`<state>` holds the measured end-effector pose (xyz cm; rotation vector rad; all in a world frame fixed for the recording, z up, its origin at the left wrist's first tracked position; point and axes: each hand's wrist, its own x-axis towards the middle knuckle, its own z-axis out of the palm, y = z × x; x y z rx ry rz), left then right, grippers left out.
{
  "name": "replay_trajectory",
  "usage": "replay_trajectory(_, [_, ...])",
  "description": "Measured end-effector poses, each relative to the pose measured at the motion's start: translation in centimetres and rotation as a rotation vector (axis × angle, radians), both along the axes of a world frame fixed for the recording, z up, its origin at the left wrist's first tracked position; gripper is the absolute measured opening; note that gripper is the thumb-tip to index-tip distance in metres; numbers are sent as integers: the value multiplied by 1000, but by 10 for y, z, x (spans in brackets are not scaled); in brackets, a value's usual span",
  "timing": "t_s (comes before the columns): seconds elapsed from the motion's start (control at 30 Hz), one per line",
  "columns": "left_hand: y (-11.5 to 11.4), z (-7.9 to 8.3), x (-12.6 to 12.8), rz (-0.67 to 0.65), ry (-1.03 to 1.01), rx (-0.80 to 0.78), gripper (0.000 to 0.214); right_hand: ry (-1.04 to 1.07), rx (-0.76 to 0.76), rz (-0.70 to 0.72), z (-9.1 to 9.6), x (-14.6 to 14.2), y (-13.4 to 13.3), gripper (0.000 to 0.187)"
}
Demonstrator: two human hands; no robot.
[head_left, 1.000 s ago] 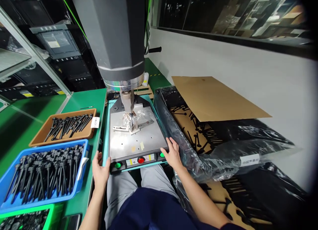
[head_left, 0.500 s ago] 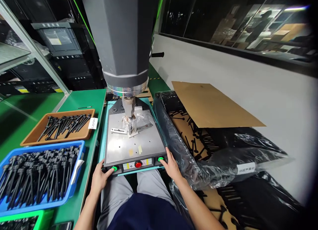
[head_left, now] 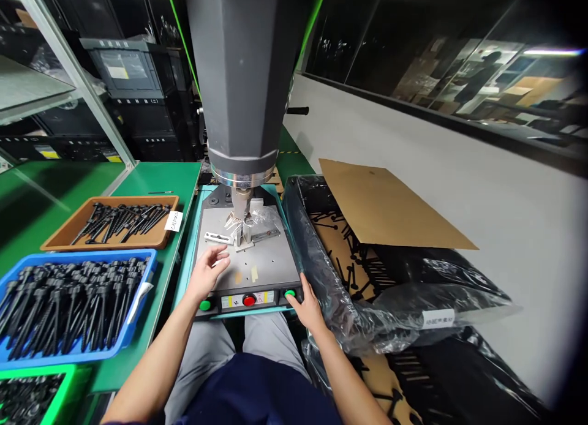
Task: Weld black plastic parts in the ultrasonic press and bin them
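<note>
A press-like machine (head_left: 242, 106) stands before me, its metal tip over a small fixture (head_left: 243, 244) partly wrapped in clear film. My left hand (head_left: 209, 272) hovers above the steel base plate (head_left: 266, 272), fingers apart and holding nothing, short of the fixture. At the right front corner my right hand (head_left: 309, 304) rests with its thumb at the right green button (head_left: 290, 293) and its fingers stretched along the base's side. The left green button (head_left: 204, 305) is uncovered below my left wrist. Between the two buttons sits a red button (head_left: 248, 300).
To the left, an orange tray (head_left: 50, 240), a blue tray (head_left: 108, 351) and a green tray (head_left: 73, 388) hold black screw-like parts. A plastic-lined box (head_left: 316, 253) with black parts stands right, under a cardboard sheet (head_left: 390, 204). Dark crates (head_left: 128, 76) are stacked behind.
My left hand has left the left green button and moved up and forward over the plate, its fingers now apart. My right hand stays at its button. The view has shifted slightly.
</note>
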<state>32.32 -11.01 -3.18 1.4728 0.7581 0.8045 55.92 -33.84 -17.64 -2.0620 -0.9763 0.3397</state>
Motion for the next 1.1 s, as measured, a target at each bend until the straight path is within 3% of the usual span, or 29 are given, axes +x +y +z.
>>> replay_trajectory(0.17, [14,13,32,-129,-64,-20,51,2,113,-41,5,3,-1,66])
replay_trajectory(0.33, [20,21,48,-97,-73,-4,44,-34,346,-90,42,-1,20,40])
replay_trajectory(0.43, [20,24,56,-14,-124,8,43,86,402,-13,65,-11,51,33])
replay_trajectory(0.6, [15,22,70,66,-223,-123,51,464,408,243,91,-35,117,31])
replay_trajectory(0.7, [15,21,76,105,-257,-154,55,574,440,294,105,-45,155,33])
replay_trajectory(0.9, [18,24,80,144,-276,-151,57,472,567,108,126,-45,208,32])
replay_trajectory(1.1, [16,31,79,149,-299,-139,54,206,633,-30,132,-42,222,29])
